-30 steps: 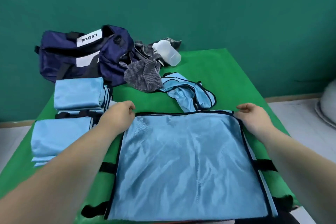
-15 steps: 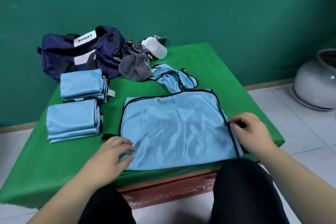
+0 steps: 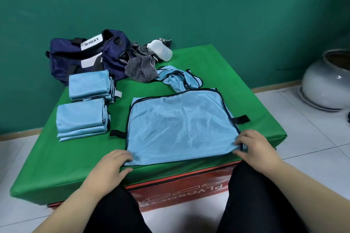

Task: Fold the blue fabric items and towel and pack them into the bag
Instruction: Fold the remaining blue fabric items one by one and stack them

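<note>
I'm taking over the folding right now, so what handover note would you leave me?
Hands: left hand pinches the near-left corner of the spread blue item; right hand pinches its near-right corner.
To its left lie the near folded stack and far folded stack; behind it, the crumpled blue item and grey towel, by the navy bag.
Done: two stacks folded. Left: fold the other three pieces, pack everything.

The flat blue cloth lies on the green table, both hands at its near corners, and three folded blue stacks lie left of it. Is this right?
No. The head view shows two folded blue stacks, not three, left of the flat blue cloth. The left hand and right hand are at its near corners.
</note>
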